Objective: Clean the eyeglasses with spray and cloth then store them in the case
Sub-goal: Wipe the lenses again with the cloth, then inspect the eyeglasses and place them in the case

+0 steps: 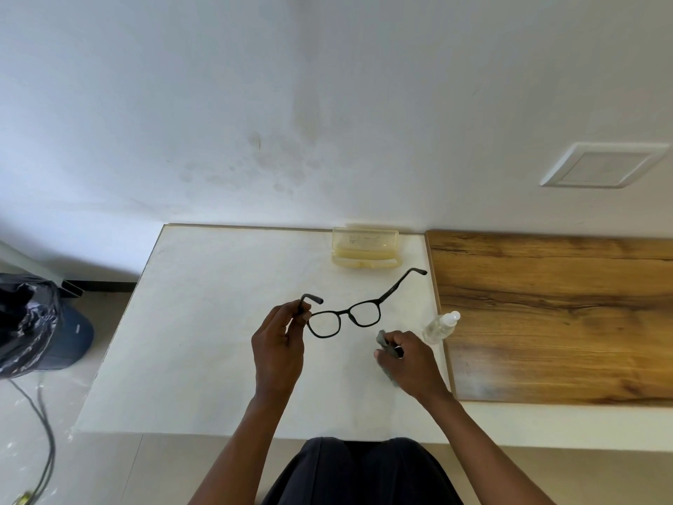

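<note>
Holding eyeglasses (344, 317) mid-table, left hand (280, 344); spray bottle (440, 326) edges table.

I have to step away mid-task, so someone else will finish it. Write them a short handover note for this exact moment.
Left hand: pinching the eyeglasses by one temple near the hinge, holding them up over the white table, temples unfolded.
Right hand: closed on the grey cloth, just right of the lenses, not touching them.
Spray bottle: on the table's right edge, beside the right hand.
Case: open and empty at the back of the table, by the wall.
Done: glasses and cloth picked up. Whether the lenses were sprayed cannot be told.
Left: wipe both lenses, fold the temples, lay the glasses in the case, close it.
</note>
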{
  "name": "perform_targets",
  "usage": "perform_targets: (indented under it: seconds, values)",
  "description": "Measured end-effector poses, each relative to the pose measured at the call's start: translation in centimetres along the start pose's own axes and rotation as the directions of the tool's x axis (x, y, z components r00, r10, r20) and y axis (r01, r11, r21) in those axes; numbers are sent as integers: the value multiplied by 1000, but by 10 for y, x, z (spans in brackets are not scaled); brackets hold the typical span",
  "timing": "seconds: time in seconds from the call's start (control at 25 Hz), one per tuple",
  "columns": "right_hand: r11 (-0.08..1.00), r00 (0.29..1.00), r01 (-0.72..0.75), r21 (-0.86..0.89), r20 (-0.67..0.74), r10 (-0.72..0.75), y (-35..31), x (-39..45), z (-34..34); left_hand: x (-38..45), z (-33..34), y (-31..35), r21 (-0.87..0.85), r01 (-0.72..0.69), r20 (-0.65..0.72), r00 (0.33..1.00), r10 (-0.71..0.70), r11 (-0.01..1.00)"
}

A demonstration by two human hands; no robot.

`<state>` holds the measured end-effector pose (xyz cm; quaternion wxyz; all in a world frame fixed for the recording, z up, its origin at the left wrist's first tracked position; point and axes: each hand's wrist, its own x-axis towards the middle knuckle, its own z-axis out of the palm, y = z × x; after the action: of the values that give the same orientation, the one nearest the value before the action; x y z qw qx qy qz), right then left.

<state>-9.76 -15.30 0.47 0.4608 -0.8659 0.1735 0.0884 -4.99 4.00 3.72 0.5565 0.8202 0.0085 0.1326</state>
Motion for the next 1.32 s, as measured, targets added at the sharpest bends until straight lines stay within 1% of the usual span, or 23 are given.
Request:
perform_targets:
  seconds: [0.04, 0.12, 0.2, 0.28, 0.36, 0.44, 0.48, 0.52, 0.6, 0.72, 0.8, 0.88, 1.0, 1.12, 1.24, 1.32]
  values:
    - [999, 999, -8, -35, 53, 10, 0, -1, 2, 0, 0, 0, 2, -2, -2, 1000, 2, 1000]
    - [996, 998, 2, -90, 67, 4, 0, 0, 4, 0, -1, 0, 2, 1, -1, 1000, -1, 1000]
    - [987, 1000, 22, -162, 19, -19, 0, 1, 3, 1, -2, 0, -2, 8, -2, 1000, -8, 1000]
    - [984, 998, -3, -180, -56, -7, -4, 3, 0, 1, -3, 1, -10, 14, 0, 1000, -14, 1000]
    - [995, 985, -42, -88, -168, 27, -11, 5, -6, 1, -3, 1, -23, 30, 4, 1000, -30, 999]
    - [996, 958, -37, 85, -279, 60, -19, 9, -12, 0, -2, 2, -38, 43, 11, 999, -43, 998]
    - [983, 948, -17, 184, -311, 74, -23, 12, -15, 0, -1, 1, -47, 48, 16, 999, -47, 998]
    - [964, 946, 9, 267, -316, 79, -27, 14, -18, -1, -1, 1, -55, 52, 21, 998, -51, 997]
    - [929, 958, 54, 367, -281, 55, -34, 17, -22, -2, 0, 2, -70, 66, 36, 997, -64, 995]
    - [913, 959, 106, 394, -283, 11, -42, 20, -25, -2, 2, 4, -113, 86, 67, 995, -79, 990]
    - [918, 955, 107, 381, -295, 12, -42, 21, -25, -2, 0, 7, -152, 91, 73, 994, -81, 984]
    - [927, 952, 110, 360, -306, 6, -40, 20, -25, -2, -1, 9, -155, 81, 66, 995, -72, 985]
    - [941, 939, 142, 306, -342, -30, -36, 19, -26, -2, -3, 9, -121, 12, 48, 999, -6, 993]
    - [932, 935, 159, 325, -353, -36, -36, 18, -28, -1, -1, 3, -133, -96, 48, 994, 103, 987]
    - [921, 934, 166, 353, -357, -32, -34, 19, -31, 0, 1, 1, -76, -241, 64, 967, 246, 968]
    - [914, 933, 163, 370, -359, -21, -32, 19, -32, 1, 2, 0, -31, -324, 104, 940, 325, 946]
